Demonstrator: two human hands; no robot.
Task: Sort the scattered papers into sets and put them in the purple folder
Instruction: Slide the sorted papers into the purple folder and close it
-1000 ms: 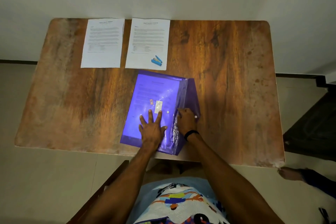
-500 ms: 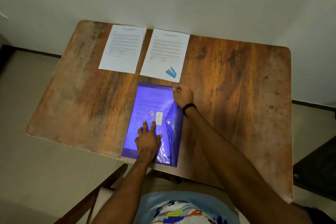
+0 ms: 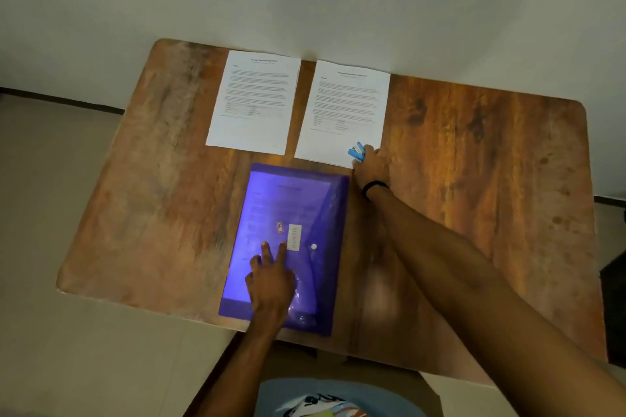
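The purple folder [image 3: 330,274] lies flat at the lower middle of the frame, long side running up and down. It is translucent, with its flap folded over the right part, a white snap button [image 3: 313,246] on its front and a printed sheet [image 3: 288,200] showing through. Just above it, at upper middle, two white printed pages lie flat side by side with a narrow gap between them: the left paper [image 3: 254,101] and the right paper [image 3: 345,105].

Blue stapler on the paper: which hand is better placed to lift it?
Right. The right hand is at the blue stapler; the left hand lies flat on the purple folder, farther away.
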